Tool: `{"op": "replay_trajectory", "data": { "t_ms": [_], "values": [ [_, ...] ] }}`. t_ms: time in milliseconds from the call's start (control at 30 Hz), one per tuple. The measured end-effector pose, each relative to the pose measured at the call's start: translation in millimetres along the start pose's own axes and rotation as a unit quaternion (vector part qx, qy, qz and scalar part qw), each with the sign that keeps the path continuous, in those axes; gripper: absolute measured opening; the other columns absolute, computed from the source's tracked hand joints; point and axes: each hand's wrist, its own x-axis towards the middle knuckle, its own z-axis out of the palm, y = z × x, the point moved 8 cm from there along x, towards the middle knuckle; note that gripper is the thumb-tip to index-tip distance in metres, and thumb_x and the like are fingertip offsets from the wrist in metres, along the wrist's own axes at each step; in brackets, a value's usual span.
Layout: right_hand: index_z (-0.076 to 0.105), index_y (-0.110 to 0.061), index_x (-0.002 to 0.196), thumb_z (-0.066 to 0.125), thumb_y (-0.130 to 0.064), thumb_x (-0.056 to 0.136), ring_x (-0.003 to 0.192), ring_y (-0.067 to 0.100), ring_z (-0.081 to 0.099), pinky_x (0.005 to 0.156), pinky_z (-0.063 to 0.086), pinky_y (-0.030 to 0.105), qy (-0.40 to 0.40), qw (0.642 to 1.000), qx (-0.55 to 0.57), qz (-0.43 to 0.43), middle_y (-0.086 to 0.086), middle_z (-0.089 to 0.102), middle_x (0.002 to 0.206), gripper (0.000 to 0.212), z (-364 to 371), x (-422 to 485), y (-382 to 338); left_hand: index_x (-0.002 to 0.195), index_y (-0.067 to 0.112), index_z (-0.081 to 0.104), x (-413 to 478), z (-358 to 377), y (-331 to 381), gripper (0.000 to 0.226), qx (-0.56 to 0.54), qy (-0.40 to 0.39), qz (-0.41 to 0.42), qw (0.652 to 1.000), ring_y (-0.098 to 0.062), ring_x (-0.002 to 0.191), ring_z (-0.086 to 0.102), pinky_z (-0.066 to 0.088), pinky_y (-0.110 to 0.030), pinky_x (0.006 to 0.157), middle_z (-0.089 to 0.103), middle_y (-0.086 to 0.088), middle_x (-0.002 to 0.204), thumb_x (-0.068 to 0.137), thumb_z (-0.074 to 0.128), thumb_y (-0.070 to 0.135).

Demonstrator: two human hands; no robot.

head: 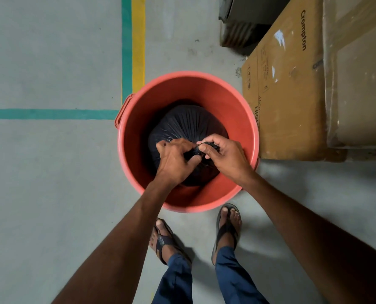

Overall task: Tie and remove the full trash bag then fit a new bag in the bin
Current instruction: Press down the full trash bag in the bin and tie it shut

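Observation:
A round red-orange bin point(237, 110) stands on the grey floor just in front of my feet. Inside it sits a full black trash bag point(187, 123), its plastic gathered into pleats toward the top. My left hand point(175, 160) and my right hand point(224, 155) are both down in the bin, fingers closed on the twisted black neck of the bag between them. The knot area itself is mostly hidden under my fingers.
A large brown cardboard box point(292, 95) stands against the bin's right side, with a taller box behind it. A dark object point(241, 25) lies at the back. Green and yellow floor lines point(133, 40) run to the left. My sandalled feet point(227, 224) stand close to the bin.

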Motion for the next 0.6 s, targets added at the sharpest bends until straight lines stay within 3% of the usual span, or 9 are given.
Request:
{"op": "replay_trajectory", "data": {
  "t_ms": [100, 167, 233, 267, 333, 400, 600],
  "values": [
    [0.072, -0.026, 0.107, 0.067, -0.045, 0.095, 0.088, -0.001, 0.072, 0.078, 0.055, 0.023, 0.018, 0.999, 0.022, -0.024, -0.015, 0.077, 0.103, 0.023, 1, -4, -3, 0.098, 0.024, 0.081, 3, -9, 0, 0.021, -0.024, 0.030, 0.005, 0.999, -0.017, 0.099, 0.069, 0.025, -0.038, 0.098, 0.078, 0.005, 0.100, 0.079, 0.083, 0.033],
    [0.072, -0.026, 0.106, 0.067, -0.045, 0.096, 0.074, -0.009, 0.066, 0.069, 0.044, 0.009, 0.029, 0.999, 0.006, -0.044, -0.017, 0.076, 0.099, 0.022, 0, -5, -7, 0.093, 0.023, 0.083, 5, -11, 0, 0.019, -0.028, 0.026, 0.005, 0.999, -0.019, 0.090, 0.072, 0.036, -0.043, 0.102, 0.079, 0.003, 0.089, 0.077, 0.087, 0.032],
    [0.070, -0.026, 0.104, 0.067, -0.044, 0.096, 0.064, -0.005, 0.061, 0.061, 0.040, 0.008, 0.036, 0.998, -0.012, -0.059, -0.015, 0.075, 0.093, 0.020, 0, -3, -12, 0.088, 0.022, 0.083, 5, -14, 0, 0.017, -0.050, 0.021, -0.005, 0.999, -0.020, 0.080, 0.073, 0.049, -0.046, 0.093, 0.078, 0.001, 0.079, 0.074, 0.089, 0.031],
    [0.070, -0.026, 0.103, 0.068, -0.042, 0.095, 0.063, -0.003, 0.061, 0.060, 0.041, 0.010, 0.039, 0.997, -0.018, -0.068, -0.014, 0.074, 0.091, 0.017, -1, -2, -15, 0.086, 0.022, 0.083, 4, -14, -1, 0.016, -0.063, 0.020, -0.010, 0.998, -0.018, 0.075, 0.072, 0.052, -0.042, 0.086, 0.077, 0.002, 0.074, 0.073, 0.089, 0.030],
    [0.070, -0.026, 0.100, 0.069, -0.036, 0.095, 0.063, -0.003, 0.061, 0.061, 0.042, 0.009, 0.046, 0.995, -0.024, -0.088, -0.012, 0.074, 0.089, 0.012, -2, -2, -18, 0.079, 0.020, 0.082, 3, -13, -1, 0.013, -0.083, 0.024, -0.015, 0.996, -0.011, 0.062, 0.066, 0.047, -0.029, 0.071, 0.072, 0.003, 0.065, 0.072, 0.091, 0.027],
    [0.071, -0.023, 0.098, 0.071, -0.030, 0.095, 0.065, -0.008, 0.059, 0.064, 0.039, 0.005, 0.046, 0.993, -0.030, -0.100, -0.011, 0.073, 0.085, 0.008, -1, -4, -18, 0.071, 0.016, 0.079, 1, -11, -3, 0.016, -0.094, 0.024, -0.031, 0.995, -0.009, 0.055, 0.060, 0.041, -0.024, 0.064, 0.068, 0.000, 0.061, 0.071, 0.092, 0.025],
    [0.067, -0.011, 0.102, 0.066, -0.024, 0.099, 0.078, -0.009, 0.057, 0.073, 0.038, 0.006, 0.009, 0.992, -0.056, -0.111, -0.005, 0.069, 0.090, 0.013, 6, -5, -18, 0.064, 0.008, 0.073, -3, -6, -5, 0.025, -0.131, -0.008, -0.059, 0.990, -0.012, 0.054, 0.049, 0.046, -0.035, 0.059, 0.065, -0.013, 0.060, 0.072, 0.092, 0.021]
  ]
}}
